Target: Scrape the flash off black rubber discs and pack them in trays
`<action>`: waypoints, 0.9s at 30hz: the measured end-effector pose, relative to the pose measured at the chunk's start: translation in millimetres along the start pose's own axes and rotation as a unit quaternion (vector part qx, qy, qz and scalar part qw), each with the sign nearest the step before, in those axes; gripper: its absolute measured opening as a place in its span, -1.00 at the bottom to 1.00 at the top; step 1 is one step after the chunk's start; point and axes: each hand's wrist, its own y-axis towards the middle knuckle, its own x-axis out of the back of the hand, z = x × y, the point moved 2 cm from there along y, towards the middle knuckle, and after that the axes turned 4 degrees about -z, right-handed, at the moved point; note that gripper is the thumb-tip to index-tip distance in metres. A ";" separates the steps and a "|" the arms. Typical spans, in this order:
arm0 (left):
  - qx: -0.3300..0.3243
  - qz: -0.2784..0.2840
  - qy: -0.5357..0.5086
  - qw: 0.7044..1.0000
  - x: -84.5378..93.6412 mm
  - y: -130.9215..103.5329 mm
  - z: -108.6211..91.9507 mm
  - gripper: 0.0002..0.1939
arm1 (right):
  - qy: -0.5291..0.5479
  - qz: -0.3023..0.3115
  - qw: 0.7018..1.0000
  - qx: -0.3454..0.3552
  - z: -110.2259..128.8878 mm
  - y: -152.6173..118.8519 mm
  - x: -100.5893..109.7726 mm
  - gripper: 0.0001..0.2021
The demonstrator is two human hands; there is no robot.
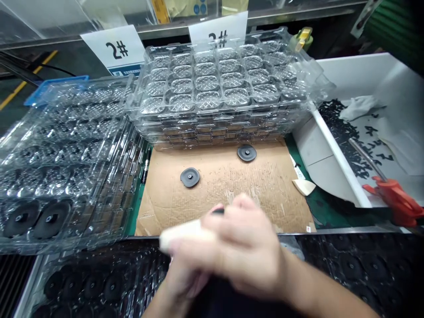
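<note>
My right hand (245,247) and my left hand (185,274) are pressed together over the front edge of the cardboard, both smeared by motion. The right hand lies over the left and hides most of its fingers. A pale, cream-coloured piece (185,232) sticks out between them towards the left; its kind is too blurred to tell. Beside the right fingers a small dark bit (217,211) shows. Beyond the hands, one black oval disc (190,177) with a central stud lies on the cardboard sheet (165,207). A second black oval disc (247,153) rests farther back.
Stacked clear trays (208,101) stand behind the cardboard, with another clear tray stack (59,163) at left. A white bin (351,176) at right holds small black parts. Nearby are a red-handled tool (394,198) and a cream wedge (304,187). Trays with black discs (351,265) lie in front.
</note>
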 end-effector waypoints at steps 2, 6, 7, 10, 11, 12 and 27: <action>-0.004 0.002 -0.006 1.000 1.4 0.5 0.7 -0.55 | 0.041 -0.019 0.989 -0.142 -22.2 -6.5 -2.6 -0.72; -0.013 -0.034 -0.062 0.997 14.5 -0.5 3.3 -0.46 | 0.087 -0.059 0.933 -0.344 -61.2 -46.2 -17.9 -0.74; -0.011 -0.041 -0.076 0.996 17.6 -0.9 3.6 -0.44 | 0.082 -0.048 0.931 -0.353 -66.7 -58.8 -25.6 -0.73; -0.003 -0.042 -0.094 0.995 22.1 -2.2 2.0 -0.43 | 0.052 0.020 0.942 -0.331 -76.4 -89.5 -48.6 -0.73; -0.002 -0.041 -0.096 0.995 22.1 -2.6 0.9 -0.45 | 0.045 0.038 0.945 -0.322 -78.0 -94.4 -52.5 -0.74; -0.003 -0.039 -0.096 0.995 21.4 -2.8 -0.2 -0.46 | 0.041 0.046 0.946 -0.319 -78.5 -95.6 -53.2 -0.74; -0.028 -0.043 -0.066 0.996 8.6 -5.5 -7.8 -0.52 | 0.039 0.029 0.994 -0.098 19.9 -3.8 -11.9 -0.73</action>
